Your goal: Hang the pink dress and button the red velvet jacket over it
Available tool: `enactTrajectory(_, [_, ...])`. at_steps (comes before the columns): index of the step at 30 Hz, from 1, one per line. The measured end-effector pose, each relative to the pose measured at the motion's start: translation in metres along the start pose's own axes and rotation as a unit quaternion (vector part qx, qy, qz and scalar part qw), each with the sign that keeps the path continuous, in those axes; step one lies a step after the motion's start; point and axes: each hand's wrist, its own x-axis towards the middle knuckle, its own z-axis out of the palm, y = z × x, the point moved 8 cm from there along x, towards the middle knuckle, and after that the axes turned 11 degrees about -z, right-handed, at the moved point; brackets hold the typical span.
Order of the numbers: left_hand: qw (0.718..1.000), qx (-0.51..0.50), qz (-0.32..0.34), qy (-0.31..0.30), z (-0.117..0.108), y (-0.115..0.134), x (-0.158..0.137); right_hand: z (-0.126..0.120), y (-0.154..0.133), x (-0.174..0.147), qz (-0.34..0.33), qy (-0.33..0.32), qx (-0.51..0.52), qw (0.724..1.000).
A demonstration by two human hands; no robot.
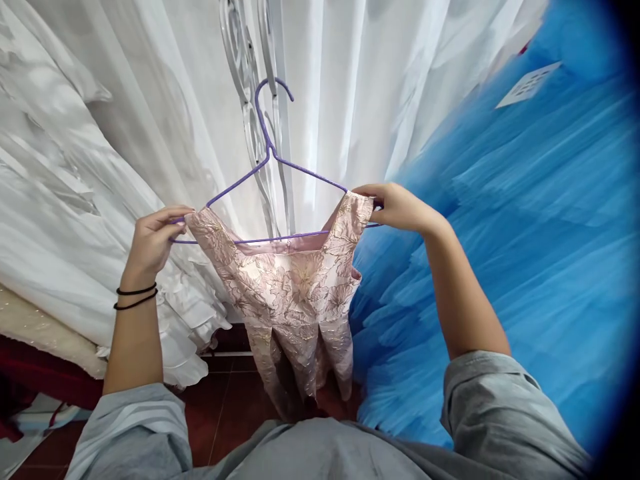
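A pink brocade dress with a raised floral pattern hangs by wide shoulder straps from a purple clothes hanger. My left hand pinches the hanger's left end, fingertips at the outer edge of the strap there. On the other side, my right hand is closed at the right strap, by the hanger's right end; its fingertips are partly hidden behind the fabric. The hanger's hook points up in front of a white metal scrollwork stand. Whether the hook rests on that stand I cannot tell.
White gowns fill the left side, and a blue tulle gown with a white tag bulges in from the right. Behind stands a white curtain. Dark red tiles cover the floor.
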Motion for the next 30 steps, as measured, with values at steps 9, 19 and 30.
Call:
enactTrajectory(9, [0.983,0.176,0.049,-0.021,0.024,0.043,-0.002,0.001,0.007,-0.006,0.002,0.072,0.092,0.993])
enactTrajectory(19, [0.982,0.056,0.084,0.159,0.024,0.039,-0.01,0.006,0.012,0.001,-0.036,0.274,0.067,0.959])
enactTrajectory(30, [0.906,0.333,0.185,0.186,0.048,0.043,-0.058,0.032,-0.011,-0.031,-0.019,0.284,-0.165,0.944])
